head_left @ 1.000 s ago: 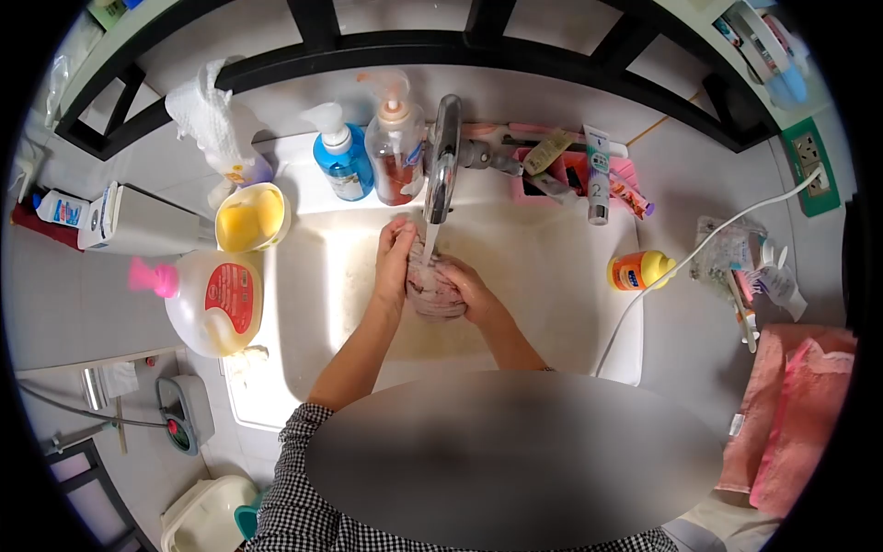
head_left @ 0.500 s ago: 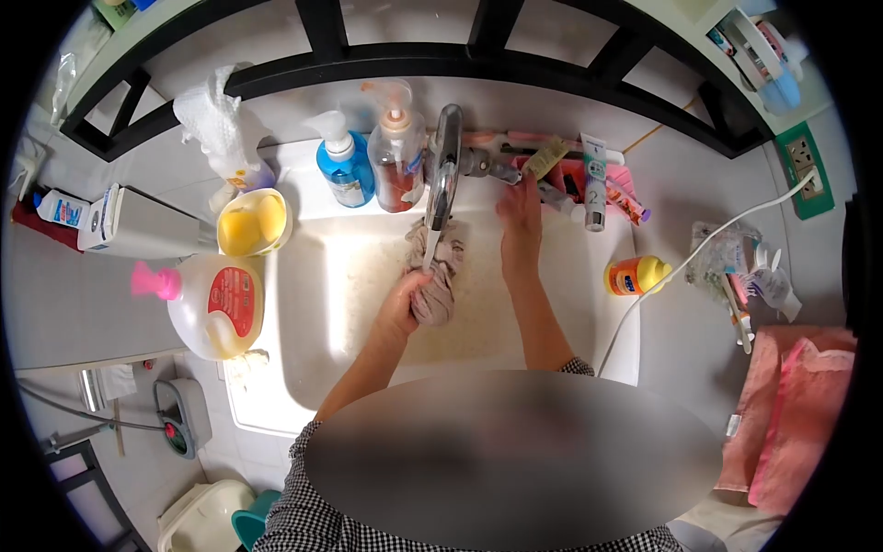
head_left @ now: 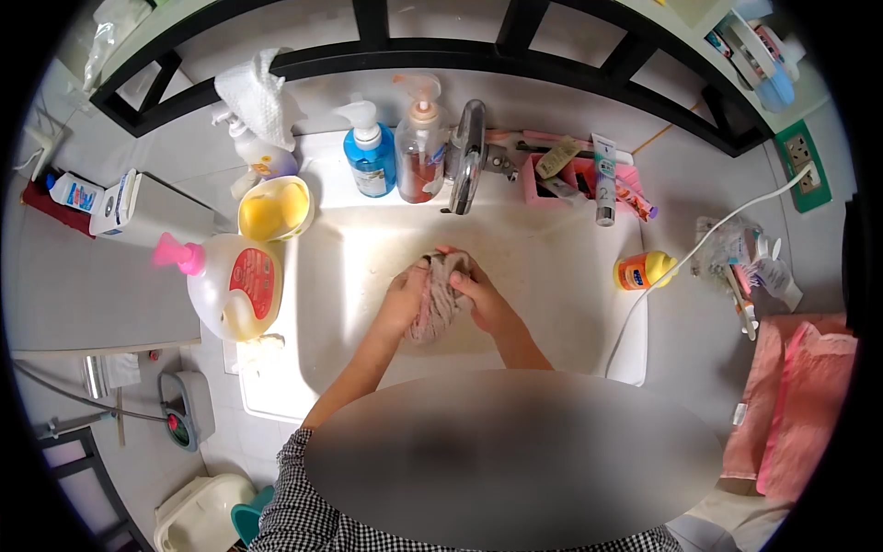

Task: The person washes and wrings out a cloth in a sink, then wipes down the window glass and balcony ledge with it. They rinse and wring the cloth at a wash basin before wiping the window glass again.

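A wet, crumpled greyish-pink cloth (head_left: 442, 302) is bunched up over the white sink (head_left: 317, 340). My left hand (head_left: 402, 299) grips its left side, fingers wrapped round it. On the opposite side my right hand (head_left: 482, 296) is closed on the same cloth, thumb lying across its front. The fingertips of both hands are partly hidden behind the folds. Above them the chrome faucet (head_left: 470, 152) stands at the back of the sink, and no stream shows under its spout.
A blue pump bottle (head_left: 371, 168) and a clear one (head_left: 422, 166) stand left of the faucet. A pink tray (head_left: 536, 189) holds tubes on the right. A large pink-capped jug (head_left: 235, 285), a yellow soap dish (head_left: 276, 208) and a yellow-capped bottle (head_left: 639, 271) flank the basin.
My right hand has left the faucet handle and come down onto the cloth. The water stream has stopped. My left hand and the cloth have moved away from under the spout, towards me.
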{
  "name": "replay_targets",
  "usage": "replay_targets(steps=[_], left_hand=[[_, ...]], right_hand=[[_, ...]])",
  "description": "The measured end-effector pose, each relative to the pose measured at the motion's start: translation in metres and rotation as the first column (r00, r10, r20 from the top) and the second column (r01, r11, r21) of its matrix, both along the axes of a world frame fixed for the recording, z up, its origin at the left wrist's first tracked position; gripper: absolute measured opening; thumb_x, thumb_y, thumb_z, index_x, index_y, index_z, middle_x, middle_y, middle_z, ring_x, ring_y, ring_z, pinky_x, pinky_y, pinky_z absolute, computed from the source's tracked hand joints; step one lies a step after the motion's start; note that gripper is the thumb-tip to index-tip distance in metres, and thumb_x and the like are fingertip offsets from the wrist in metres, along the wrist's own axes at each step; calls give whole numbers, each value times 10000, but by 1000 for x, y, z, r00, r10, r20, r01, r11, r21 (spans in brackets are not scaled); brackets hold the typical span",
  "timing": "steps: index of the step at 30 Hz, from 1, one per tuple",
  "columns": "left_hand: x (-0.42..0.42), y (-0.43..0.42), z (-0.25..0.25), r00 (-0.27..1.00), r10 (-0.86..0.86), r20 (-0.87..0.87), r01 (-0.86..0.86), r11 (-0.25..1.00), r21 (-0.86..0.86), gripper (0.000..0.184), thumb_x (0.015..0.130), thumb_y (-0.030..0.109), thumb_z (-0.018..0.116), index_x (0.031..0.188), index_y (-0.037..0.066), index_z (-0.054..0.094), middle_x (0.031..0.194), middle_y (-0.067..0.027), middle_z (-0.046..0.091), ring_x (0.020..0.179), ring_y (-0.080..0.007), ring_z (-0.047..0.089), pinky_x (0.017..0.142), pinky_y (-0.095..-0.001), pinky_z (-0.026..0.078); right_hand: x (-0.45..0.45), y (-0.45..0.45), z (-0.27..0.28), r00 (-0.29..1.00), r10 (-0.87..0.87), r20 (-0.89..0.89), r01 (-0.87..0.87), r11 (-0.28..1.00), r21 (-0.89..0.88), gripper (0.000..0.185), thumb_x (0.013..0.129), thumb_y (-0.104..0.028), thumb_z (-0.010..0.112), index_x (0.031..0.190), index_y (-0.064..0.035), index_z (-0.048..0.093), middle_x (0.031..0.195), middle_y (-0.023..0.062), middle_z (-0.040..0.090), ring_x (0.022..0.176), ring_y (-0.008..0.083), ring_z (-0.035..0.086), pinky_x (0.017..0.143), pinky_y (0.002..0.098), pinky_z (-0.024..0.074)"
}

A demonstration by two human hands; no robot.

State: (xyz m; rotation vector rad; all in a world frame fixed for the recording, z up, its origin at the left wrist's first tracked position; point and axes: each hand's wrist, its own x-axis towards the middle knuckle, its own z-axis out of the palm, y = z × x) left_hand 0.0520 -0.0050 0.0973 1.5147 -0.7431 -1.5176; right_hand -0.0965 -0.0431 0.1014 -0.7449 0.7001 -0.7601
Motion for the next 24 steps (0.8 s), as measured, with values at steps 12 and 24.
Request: replay_targets(steps=[12,24], left_hand=[[15,47,30,573,260,-777,-102,964,247,550,893,518,496,1223,78,493,1192,-86,572,1078,-254,553,837,-417,488],[-33,52,55,685,533,497,67,633,-772,179,678,63,708,805,64,581,1049,-101,548,977,-309,558,864,-441,472]], right_hand=[[20,17,30,974,-140,-177,37,872,-488,292,756,-49,673,1027,-23,566,997,42,590,942,125,549,841,261,440],[20,46,-1,875,-246,418,-13,850,526,183,899,-240,498,953,-80,569,981,58,598,932,190,582,814,317,482]])
